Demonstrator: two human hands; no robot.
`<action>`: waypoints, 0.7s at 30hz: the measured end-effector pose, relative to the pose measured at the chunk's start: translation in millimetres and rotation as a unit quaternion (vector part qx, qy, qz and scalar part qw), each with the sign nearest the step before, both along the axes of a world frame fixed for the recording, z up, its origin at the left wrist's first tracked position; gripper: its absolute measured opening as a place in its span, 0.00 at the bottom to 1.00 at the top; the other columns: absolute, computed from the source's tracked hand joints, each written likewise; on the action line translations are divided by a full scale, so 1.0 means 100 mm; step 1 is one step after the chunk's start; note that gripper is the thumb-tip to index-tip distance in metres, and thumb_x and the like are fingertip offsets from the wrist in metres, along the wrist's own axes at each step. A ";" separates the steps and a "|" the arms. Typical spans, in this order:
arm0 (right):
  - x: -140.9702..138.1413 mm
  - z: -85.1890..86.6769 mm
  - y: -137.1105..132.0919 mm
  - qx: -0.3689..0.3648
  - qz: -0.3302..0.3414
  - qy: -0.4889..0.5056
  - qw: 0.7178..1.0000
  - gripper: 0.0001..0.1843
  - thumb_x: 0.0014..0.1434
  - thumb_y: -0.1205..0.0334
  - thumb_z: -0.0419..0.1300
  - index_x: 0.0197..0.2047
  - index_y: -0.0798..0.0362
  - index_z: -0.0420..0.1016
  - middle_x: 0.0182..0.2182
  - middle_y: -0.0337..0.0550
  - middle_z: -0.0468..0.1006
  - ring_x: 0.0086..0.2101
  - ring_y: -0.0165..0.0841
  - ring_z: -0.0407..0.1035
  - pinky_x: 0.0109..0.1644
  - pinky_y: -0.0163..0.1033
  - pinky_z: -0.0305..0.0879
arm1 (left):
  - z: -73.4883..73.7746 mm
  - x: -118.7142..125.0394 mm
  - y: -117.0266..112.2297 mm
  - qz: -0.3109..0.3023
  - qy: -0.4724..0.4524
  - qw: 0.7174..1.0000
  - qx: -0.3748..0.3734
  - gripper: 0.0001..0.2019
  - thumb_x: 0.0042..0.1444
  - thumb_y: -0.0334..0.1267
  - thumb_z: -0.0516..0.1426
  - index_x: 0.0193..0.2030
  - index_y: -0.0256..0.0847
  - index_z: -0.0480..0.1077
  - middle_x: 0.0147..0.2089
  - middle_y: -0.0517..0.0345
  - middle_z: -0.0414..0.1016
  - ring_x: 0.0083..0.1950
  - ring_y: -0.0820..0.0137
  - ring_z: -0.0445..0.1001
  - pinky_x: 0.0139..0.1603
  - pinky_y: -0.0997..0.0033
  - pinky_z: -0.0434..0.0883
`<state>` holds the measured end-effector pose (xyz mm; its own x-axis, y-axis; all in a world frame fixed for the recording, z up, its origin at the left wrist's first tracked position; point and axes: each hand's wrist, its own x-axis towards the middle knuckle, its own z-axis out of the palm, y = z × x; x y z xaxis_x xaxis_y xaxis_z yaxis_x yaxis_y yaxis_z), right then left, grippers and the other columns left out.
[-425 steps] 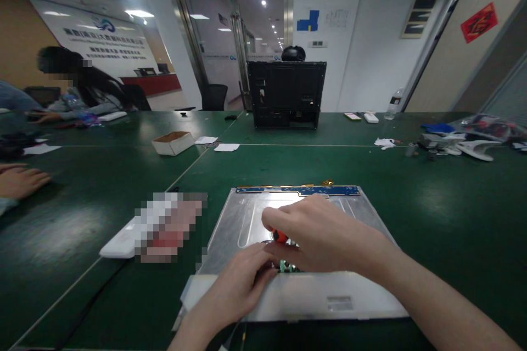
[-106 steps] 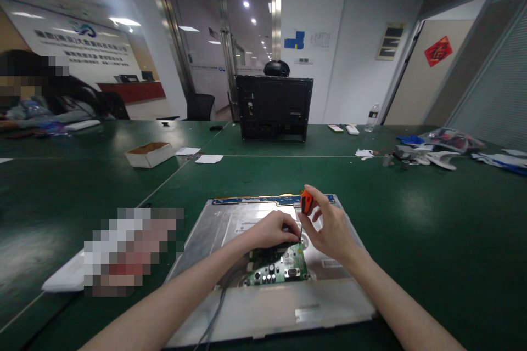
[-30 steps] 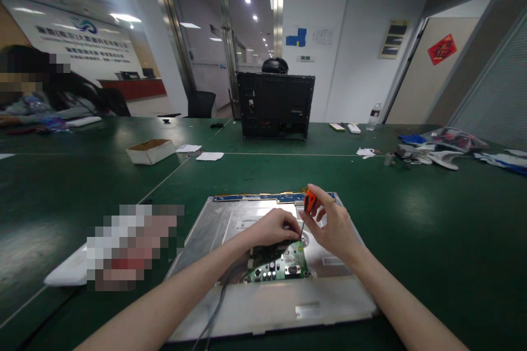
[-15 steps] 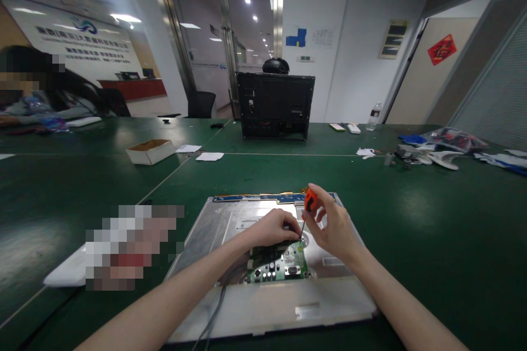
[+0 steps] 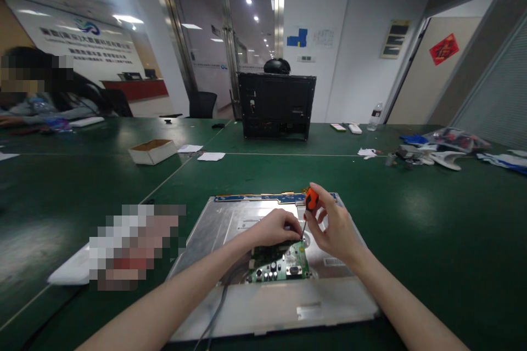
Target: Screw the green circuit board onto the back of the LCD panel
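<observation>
My right hand (image 5: 335,230) is closed round the orange and black handle of a screwdriver (image 5: 312,199). Its thin shaft points down at the upper right corner of a green circuit board (image 5: 300,259). Beside the tip, my left hand (image 5: 280,227) has its fingers pinched together; what they hold, if anything, is hidden. The board sits on a silver metal display panel (image 5: 343,299), which lies flat on the table. Along the panel's far edge runs a blue circuit strip (image 5: 259,198). Grey cables (image 5: 222,299) come from the board's left side toward me.
The green table (image 5: 432,263) bears a white open box (image 5: 152,152), paper pieces (image 5: 211,157) and a black monitor housing (image 5: 275,107) at the far side. Loose parts and a plastic bag (image 5: 457,140) lie at the right. Another person (image 5: 53,93) sits at the far left.
The view has shifted very slightly. Both hands and the screwdriver stay in nearly the same place over the board, with the handle seeming turned a little.
</observation>
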<state>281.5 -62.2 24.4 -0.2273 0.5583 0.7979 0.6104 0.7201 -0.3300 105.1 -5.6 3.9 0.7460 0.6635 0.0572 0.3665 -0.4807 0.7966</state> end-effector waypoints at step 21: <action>0.00 0.04 -0.02 0.019 -0.006 -0.004 1.000 0.31 0.61 0.66 0.54 0.65 0.50 0.50 0.28 0.37 0.73 0.21 0.28 0.66 0.24 0.33 0.64 | -0.02 0.00 0.01 0.001 0.003 1.000 0.004 0.05 0.48 0.29 0.61 0.32 0.35 0.79 0.29 0.60 0.78 0.32 0.70 0.72 0.35 0.76 0.65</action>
